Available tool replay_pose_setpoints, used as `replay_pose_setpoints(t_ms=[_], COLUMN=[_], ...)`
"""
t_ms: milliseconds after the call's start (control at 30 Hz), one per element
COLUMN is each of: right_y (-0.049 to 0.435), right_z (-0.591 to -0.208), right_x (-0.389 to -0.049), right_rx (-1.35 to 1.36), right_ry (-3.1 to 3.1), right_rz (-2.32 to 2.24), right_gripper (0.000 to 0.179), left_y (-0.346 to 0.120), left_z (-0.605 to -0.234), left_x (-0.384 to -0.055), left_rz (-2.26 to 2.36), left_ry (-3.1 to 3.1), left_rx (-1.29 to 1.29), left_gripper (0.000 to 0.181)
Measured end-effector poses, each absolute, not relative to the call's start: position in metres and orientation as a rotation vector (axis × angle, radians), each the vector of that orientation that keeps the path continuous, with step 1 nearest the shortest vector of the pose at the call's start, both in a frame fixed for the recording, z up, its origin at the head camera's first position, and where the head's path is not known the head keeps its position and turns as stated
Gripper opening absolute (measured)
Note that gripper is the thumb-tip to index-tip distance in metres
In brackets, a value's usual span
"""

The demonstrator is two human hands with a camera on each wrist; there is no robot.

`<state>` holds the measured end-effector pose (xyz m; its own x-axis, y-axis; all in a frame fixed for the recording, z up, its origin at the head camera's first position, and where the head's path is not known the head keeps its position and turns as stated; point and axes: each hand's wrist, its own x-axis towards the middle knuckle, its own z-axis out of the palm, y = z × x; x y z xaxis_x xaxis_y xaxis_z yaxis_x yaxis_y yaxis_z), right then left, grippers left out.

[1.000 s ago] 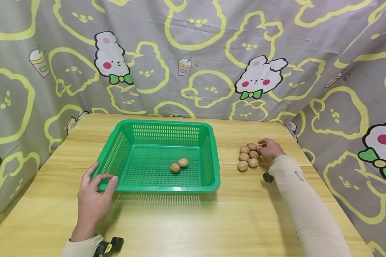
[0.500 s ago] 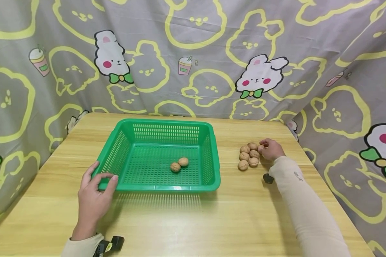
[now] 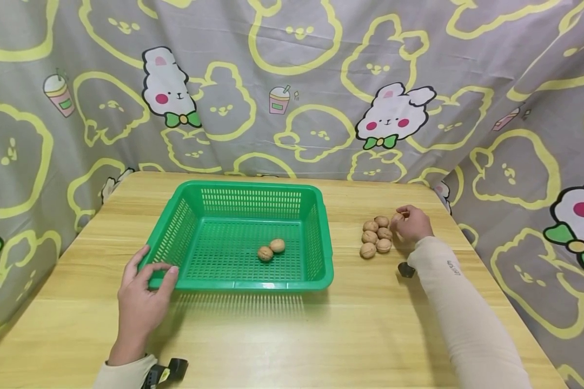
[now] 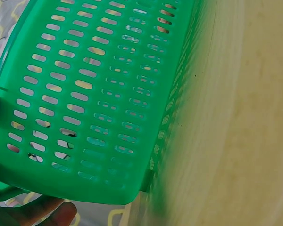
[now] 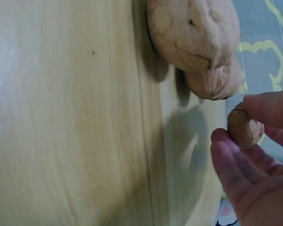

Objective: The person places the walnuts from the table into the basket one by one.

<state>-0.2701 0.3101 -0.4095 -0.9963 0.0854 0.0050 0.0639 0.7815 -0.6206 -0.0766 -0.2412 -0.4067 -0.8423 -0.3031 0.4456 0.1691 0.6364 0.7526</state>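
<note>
My right hand (image 3: 415, 224) pinches a brown walnut (image 5: 244, 127) between thumb and fingers, seen closely in the right wrist view, with a gap between it and the wood below. Just left of this hand lies a tight group of several walnuts (image 3: 369, 236) in two columns. My left hand (image 3: 140, 302) grips the front-left corner of a green plastic basket (image 3: 282, 286), thumb over the front rim and fingers along the side. Some of its fingertips (image 4: 61, 214) show by the basket's corner in the left wrist view. Two walnuts (image 3: 265, 253) touch each other on the basket floor.
The light wooden table (image 3: 292, 340) carries everything. A grey curtain (image 3: 321, 65) with cartoon bunnies hangs behind it and along both sides. The basket's slotted right wall (image 3: 316, 243) stands between the loose walnuts and the pair inside.
The fingers of my right hand have closed on a walnut at the group's far right and drawn it slightly right, away from the others. My left hand and the basket have stayed put.
</note>
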Motion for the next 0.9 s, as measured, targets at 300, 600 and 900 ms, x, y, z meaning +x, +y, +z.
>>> replay_pose_setpoints(t_ms=[300,600,900], right_y=[0.307,0.298,0.286], right_z=[-0.407,-0.398,-0.388], right_x=[-0.272,-0.27,-0.269], right_rx=[-0.12,-0.044,0.048], right_ry=[-2.866,-2.831,-2.762], right_rz=[1.049,1.074,1.07], right_gripper=[0.045,0.045,0.044], left_y=[-0.241,-0.243,-0.241], left_z=[-0.407,-0.407,-0.408], left_x=[-0.076,-0.077,-0.076], left_rz=[-1.138,-1.11,-1.121], left_ry=[-2.301,-2.312,-2.31], left_rx=[0.096,0.088,0.094], left_gripper=[0.014,0.016,0.016])
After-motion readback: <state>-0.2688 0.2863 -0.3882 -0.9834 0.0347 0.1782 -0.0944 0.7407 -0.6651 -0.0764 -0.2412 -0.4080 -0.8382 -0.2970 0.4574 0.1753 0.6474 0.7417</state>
